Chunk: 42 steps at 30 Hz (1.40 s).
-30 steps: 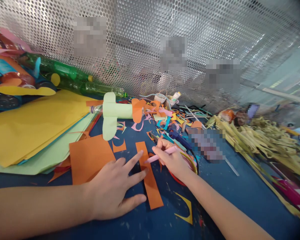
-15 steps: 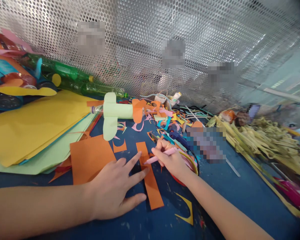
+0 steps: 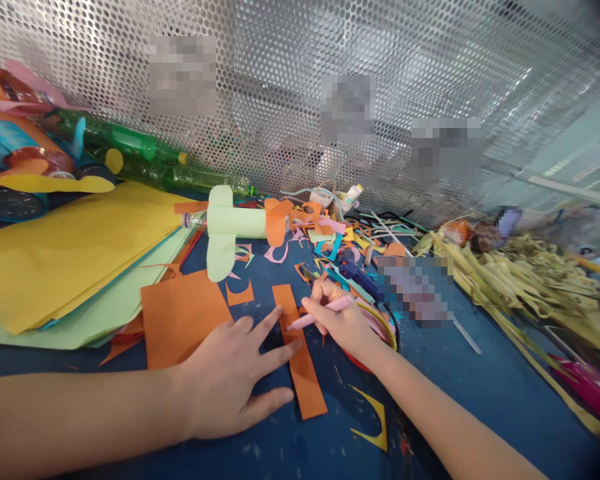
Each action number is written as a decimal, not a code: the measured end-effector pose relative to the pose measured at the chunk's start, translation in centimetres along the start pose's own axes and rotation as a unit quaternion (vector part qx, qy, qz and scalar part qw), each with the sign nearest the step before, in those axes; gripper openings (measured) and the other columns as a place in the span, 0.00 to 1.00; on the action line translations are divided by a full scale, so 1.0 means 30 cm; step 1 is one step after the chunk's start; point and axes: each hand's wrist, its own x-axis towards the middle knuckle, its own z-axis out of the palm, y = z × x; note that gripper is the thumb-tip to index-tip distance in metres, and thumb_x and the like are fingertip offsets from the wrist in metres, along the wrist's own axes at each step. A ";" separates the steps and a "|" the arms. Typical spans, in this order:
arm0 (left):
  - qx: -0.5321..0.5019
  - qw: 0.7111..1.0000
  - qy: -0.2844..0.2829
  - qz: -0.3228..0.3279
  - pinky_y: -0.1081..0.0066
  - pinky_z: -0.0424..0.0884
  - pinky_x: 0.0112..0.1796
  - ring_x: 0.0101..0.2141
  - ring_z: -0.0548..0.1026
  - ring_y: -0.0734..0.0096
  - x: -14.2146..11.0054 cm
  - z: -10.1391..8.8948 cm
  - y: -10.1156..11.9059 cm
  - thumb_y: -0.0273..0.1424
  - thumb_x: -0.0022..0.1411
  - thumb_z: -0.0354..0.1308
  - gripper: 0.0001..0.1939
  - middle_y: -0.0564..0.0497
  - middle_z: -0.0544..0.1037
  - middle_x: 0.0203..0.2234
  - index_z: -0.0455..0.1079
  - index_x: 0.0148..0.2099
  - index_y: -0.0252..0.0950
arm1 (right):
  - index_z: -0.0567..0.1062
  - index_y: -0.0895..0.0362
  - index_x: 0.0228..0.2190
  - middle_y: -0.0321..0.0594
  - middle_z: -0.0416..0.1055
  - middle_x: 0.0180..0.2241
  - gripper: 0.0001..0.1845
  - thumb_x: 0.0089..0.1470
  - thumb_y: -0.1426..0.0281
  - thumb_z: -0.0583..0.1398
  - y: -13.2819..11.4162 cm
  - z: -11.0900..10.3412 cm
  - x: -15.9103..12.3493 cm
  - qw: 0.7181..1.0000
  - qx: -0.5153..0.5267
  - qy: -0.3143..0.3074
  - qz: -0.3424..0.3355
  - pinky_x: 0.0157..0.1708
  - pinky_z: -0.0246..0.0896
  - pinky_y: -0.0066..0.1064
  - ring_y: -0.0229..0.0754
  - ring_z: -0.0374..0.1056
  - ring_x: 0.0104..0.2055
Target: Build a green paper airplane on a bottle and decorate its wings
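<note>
An orange paper strip (image 3: 306, 377) lies lengthwise on the blue table in front of me. My left hand (image 3: 235, 373) is spread open, two fingertips resting on the strip and the thumb on the table beside it. Between the fingers of my right hand (image 3: 337, 313) is a pink pen (image 3: 310, 317), its tip at the strip's surface just right of my left fingertips. A larger orange paper sheet (image 3: 183, 317) lies partly under my left hand. Beyond it is a plastic bottle wrapped in light green paper (image 3: 247, 223), with wing-like side pieces and an orange tail piece.
Stacked coloured paper (image 3: 80, 247) lies at the left, with green bottles (image 3: 125, 141) behind. Paper scraps and a dark blue glue gun (image 3: 357, 275) lie beyond my right hand. A yellow offcut (image 3: 377, 420) is near the front; dried husks (image 3: 525, 280) are at right. Perforated metal (image 3: 275, 87) stands behind.
The pen tip has shifted very slightly left and down across the strip. My left hand stays in place on the paper.
</note>
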 end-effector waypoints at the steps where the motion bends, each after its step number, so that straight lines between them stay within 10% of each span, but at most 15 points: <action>1: -0.001 1.000 0.002 -0.001 0.52 0.69 0.37 0.41 0.71 0.49 -0.001 0.002 0.000 0.48 0.63 0.40 0.26 0.39 0.57 0.60 0.60 0.59 0.47 | 0.58 0.55 0.19 0.25 0.55 0.11 0.15 0.54 0.67 0.56 0.001 0.000 0.000 1.000 -0.003 -0.003 0.001 0.20 0.54 0.23 0.31 0.55 0.14; 31: -0.006 1.000 0.002 -0.018 0.50 0.70 0.39 0.45 0.70 0.48 0.001 0.009 0.005 0.49 0.63 0.41 0.26 0.39 0.52 0.62 0.56 0.61 0.51 | 0.60 0.53 0.24 0.27 0.59 0.16 0.14 0.57 0.61 0.55 -0.010 0.012 0.000 1.000 -0.018 0.004 -0.017 0.24 0.59 0.25 0.39 0.71 0.26; 42: -0.006 1.000 -0.015 -0.019 0.50 0.70 0.39 0.45 0.70 0.48 0.004 -0.002 0.009 0.48 0.64 0.41 0.25 0.37 0.52 0.61 0.55 0.62 0.51 | 0.60 0.54 0.25 0.29 0.62 0.19 0.14 0.55 0.60 0.56 -0.015 0.013 0.007 0.997 -0.066 0.025 -0.029 0.24 0.57 0.26 0.35 0.63 0.22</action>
